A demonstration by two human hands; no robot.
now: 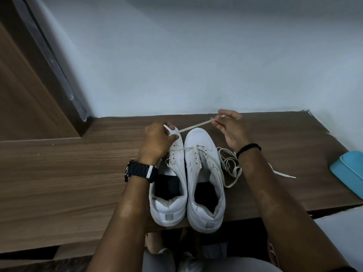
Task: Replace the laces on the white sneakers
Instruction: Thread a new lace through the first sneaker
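The right hand pinches a taut lace in its grip, the left hand grips the left sneaker's toe, beside the right sneaker at the table's near edge, loose laces alongside.

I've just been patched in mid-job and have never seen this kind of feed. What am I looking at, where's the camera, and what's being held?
There is one picture, from a camera worn on a person's head, looking down at their own bare hands. No machine is involved. Two white sneakers stand side by side on a wooden table, toes pointing away. The left hand, with a wristwatch, rests on the left sneaker's toe and pinches a white lace. The right hand pinches the lace's other end, pulling it taut. A loose lace lies right of the shoes, and a blue object sits at the table's right edge.
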